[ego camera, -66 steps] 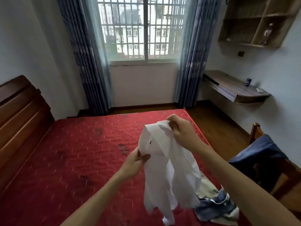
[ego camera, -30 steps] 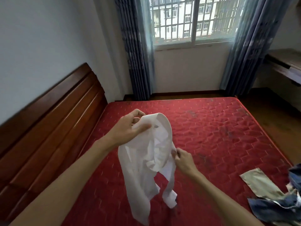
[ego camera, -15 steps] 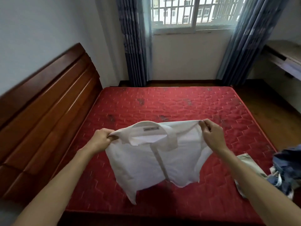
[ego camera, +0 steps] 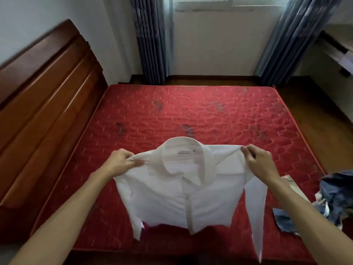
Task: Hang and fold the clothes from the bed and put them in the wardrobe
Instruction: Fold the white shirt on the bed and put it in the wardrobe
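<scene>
white shirt (ego camera: 177,192) spread above red mattress (ego camera: 191,115); left hand (ego camera: 122,162), right hand (ego camera: 260,162) pinch shoulders.

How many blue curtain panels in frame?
2. The left blue patterned fabric curtain hangs left of the white-framed window; the right blue patterned fabric curtain hangs right of it. No sign of a hidden third.

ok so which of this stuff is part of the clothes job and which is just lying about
Job: white shirt, held at the shoulders by left hand and right hand; blue clothes pile; red mattress.
Lying about: headboard, curtains, desk.
</scene>
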`<state>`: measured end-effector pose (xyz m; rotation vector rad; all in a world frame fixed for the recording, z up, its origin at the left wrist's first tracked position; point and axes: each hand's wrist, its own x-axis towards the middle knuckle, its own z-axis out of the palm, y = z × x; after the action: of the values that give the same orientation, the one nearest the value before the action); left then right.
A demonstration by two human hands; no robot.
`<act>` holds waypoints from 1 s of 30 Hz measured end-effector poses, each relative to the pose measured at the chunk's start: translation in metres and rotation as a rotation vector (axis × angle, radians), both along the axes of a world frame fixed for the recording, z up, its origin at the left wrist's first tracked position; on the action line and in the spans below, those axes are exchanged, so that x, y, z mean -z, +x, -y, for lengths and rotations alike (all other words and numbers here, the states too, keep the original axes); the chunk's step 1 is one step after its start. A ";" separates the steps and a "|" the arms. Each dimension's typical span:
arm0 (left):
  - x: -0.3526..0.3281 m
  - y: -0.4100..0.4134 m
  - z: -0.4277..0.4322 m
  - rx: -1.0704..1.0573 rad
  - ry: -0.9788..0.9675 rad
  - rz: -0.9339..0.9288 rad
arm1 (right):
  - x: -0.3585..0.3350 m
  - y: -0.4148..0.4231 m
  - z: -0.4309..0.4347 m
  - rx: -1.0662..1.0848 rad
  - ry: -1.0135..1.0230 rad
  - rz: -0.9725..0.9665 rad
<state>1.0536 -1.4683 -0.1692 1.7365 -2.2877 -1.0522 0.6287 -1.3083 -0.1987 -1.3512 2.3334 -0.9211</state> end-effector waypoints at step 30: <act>0.590 -0.172 0.218 0.252 -0.400 0.365 | 0.539 0.007 0.289 -0.264 0.245 -0.331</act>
<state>0.8819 -1.6861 -0.7589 1.6063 -2.7459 -0.2699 0.6355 -1.5975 -0.7379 -1.7544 2.3178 -0.3415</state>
